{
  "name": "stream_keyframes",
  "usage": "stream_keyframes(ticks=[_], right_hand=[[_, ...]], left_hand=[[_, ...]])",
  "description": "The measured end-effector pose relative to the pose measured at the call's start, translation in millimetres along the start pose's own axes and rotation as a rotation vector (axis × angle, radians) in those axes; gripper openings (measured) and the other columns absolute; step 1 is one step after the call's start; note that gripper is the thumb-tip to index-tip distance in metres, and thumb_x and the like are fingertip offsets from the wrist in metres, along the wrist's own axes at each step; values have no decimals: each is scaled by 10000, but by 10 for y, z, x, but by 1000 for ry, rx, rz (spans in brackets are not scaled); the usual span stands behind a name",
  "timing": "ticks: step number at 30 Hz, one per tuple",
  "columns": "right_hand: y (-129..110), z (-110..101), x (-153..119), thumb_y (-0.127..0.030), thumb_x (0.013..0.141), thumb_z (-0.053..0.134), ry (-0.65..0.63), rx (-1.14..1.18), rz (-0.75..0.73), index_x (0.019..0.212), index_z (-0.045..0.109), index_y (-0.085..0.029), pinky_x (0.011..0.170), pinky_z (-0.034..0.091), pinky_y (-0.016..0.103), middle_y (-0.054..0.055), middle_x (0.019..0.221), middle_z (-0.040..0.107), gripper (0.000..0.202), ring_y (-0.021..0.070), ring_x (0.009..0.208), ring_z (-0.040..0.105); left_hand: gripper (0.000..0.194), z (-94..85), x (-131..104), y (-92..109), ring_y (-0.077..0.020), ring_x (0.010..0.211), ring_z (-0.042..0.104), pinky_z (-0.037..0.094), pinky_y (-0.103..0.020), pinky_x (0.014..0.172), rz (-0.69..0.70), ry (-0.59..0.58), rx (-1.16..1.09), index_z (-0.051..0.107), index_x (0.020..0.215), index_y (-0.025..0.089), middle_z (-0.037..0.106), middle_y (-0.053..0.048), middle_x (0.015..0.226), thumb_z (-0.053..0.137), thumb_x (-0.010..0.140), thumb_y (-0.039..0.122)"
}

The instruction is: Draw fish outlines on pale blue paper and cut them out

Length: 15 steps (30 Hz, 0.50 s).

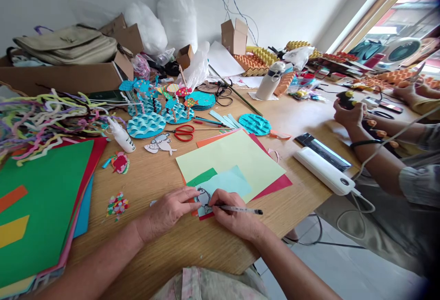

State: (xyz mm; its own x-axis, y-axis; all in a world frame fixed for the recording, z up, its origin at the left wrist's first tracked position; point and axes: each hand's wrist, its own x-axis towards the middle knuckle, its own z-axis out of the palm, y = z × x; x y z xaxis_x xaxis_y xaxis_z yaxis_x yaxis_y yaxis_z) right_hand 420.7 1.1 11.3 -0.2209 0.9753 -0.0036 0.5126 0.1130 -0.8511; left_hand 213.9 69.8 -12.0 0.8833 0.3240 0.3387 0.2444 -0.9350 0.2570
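My right hand [237, 215] is closed around a pen [237, 209] with a clear, patterned barrel and a black end. The pen's tip meets light blue paper [233, 181] beside a grey-white fish cutout [203, 197] with dark outlines. Stretched out from the left, the fingers of my left hand [168, 213] rest on the fish and the paper's edge. Beneath lie green paper [206, 176], a large pale yellow sheet [230, 153] and red paper [275, 188]. More paper fish cutouts [160, 144] lie farther back, near red-handled scissors [184, 133].
At left are coloured sheets [44, 190], pipe cleaners [44, 121], a white glue bottle [122, 135] and paper scraps [117, 205]. Blue fish decorations [147, 123] stand behind. A white power bank [323, 170] lies right, near a co-worker's hands [350, 112].
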Motion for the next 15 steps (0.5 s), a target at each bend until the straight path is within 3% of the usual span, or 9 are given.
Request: stream_keyframes(ticks=[7, 11, 15], right_hand=[[102, -2, -47, -112, 801, 439, 65, -40, -247, 841, 592, -194, 626, 417, 220, 24, 746, 626, 178, 126, 677, 555], [51, -29, -47, -97, 768, 449, 71, -26, -166, 798, 579, -187, 587, 398, 213, 5, 694, 603, 161, 115, 616, 524], [-32, -45, -25, -70, 699, 443, 40, 25, -9, 714, 514, -180, 474, 309, 183, -51, 556, 481, 131, 82, 488, 399]], left_hand=[[329, 10, -8, -9, -159, 1106, 542, 470, -288, 922, 3, -24, 28, 640, 1070, 216, 617, -78, 1155, 344, 935, 175], [328, 14, -13, -20, -157, 1105, 543, 477, -292, 916, 1, -30, 16, 649, 1051, 221, 621, -74, 1149, 342, 938, 196], [335, 16, -21, -27, -173, 1102, 548, 470, -302, 923, 2, -36, -5, 651, 1056, 213, 619, -89, 1153, 337, 940, 210]])
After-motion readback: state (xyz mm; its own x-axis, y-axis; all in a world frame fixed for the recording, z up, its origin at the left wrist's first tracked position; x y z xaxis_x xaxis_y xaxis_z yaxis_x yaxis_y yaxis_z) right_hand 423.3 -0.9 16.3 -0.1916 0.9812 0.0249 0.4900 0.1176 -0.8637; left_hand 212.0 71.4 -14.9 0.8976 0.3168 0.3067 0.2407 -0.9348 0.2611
